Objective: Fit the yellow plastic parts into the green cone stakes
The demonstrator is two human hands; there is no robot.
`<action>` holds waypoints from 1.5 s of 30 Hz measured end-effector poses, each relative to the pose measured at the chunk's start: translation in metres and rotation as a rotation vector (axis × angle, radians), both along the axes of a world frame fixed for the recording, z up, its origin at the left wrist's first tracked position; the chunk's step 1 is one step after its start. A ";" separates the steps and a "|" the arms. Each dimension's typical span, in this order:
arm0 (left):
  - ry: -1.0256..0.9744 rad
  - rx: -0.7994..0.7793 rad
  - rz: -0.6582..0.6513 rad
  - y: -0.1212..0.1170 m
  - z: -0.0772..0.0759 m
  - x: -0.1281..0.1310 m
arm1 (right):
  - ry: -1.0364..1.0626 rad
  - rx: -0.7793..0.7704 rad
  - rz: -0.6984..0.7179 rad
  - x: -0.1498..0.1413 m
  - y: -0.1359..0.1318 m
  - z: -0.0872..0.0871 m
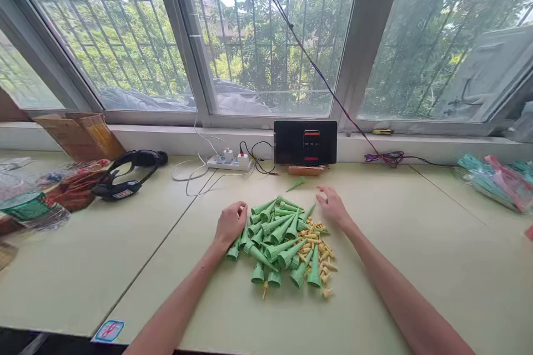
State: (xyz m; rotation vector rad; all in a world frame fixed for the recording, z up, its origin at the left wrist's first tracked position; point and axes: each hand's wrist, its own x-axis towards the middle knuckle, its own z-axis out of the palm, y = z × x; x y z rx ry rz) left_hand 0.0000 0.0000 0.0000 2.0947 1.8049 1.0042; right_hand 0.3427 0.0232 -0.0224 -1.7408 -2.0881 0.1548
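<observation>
A heap of green plastic cones (280, 233) lies on the table in front of me, with small yellow plastic pegs (325, 255) mixed in along its right side. Beside the heap's left edge rests my left hand (231, 224), fingers curled in; whether anything is inside them is hidden. My right hand (333, 206) is at the upper right of the heap, apart from it, its fingers loosely spread and holding nothing. One single green cone (297, 183) lies beyond the heap, a little left of my right fingertips. A yellow peg (265, 289) sits at the heap's near edge.
At the back stands a dark tablet (305, 143) showing a timer, with a white power strip (229, 163) and cables to its left. A black headset (129, 175) and bagged items (37, 199) are at left. More plastic bags (499, 180) lie far right. Windows rise behind.
</observation>
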 end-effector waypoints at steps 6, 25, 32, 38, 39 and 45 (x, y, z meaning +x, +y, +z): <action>-0.018 0.021 0.025 -0.003 0.004 -0.007 | -0.089 -0.041 0.182 -0.038 0.052 0.029; -0.024 0.015 -0.004 0.005 0.007 -0.009 | -0.050 -0.089 -0.035 -0.004 0.006 0.034; -0.033 0.025 0.019 0.008 0.008 -0.013 | 0.161 0.039 0.000 0.003 -0.022 0.029; -0.034 0.036 0.078 0.016 0.006 -0.026 | 0.376 0.099 -0.046 0.033 -0.031 0.014; -0.036 0.037 0.089 0.017 0.005 -0.028 | 0.405 0.098 -0.061 0.037 -0.031 0.010; -0.038 0.029 0.128 0.022 0.005 -0.037 | 0.499 0.105 -0.140 0.043 -0.028 -0.007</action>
